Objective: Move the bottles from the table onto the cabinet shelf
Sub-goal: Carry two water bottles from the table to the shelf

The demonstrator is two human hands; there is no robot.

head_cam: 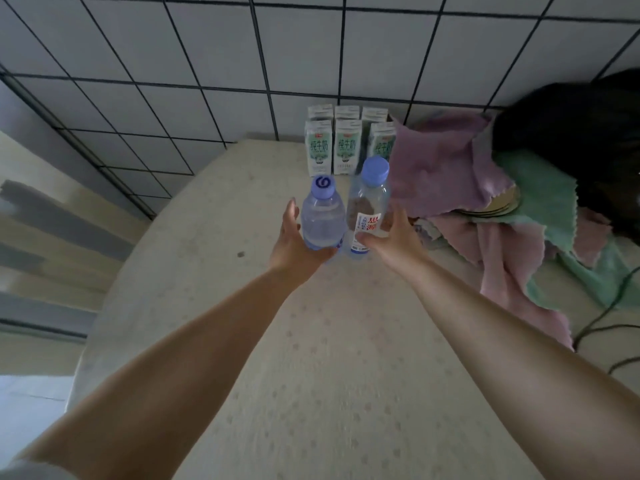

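Two clear water bottles with blue caps are seen standing close together on the table point(311, 375), near its far end. The left bottle point(322, 220) is gripped low on its body by the left hand point(294, 237): the thumb is curled under the near side and the fingers are wrapped round the far left side, one fingertip showing beside the shoulder of the bottle. The right bottle point(369, 209), which carries a white label with red characters, is gripped by the right hand point(391, 233), the thumb pressed across the lower label and the fingers curved round the right side, partly seen through the plastic. Whether either bottle is lifted clear of the table cannot be told.

Just behind the bottles, six milk cartons point(346, 147) are lined up in two rows against the tiled wall point(311, 46). To the right, purple, pink and green cloths point(485, 202) are heaped on the table, with a dark object point(581, 133) lying over them at the far right. A dark cable point(609, 306) is trailed across the right edge.
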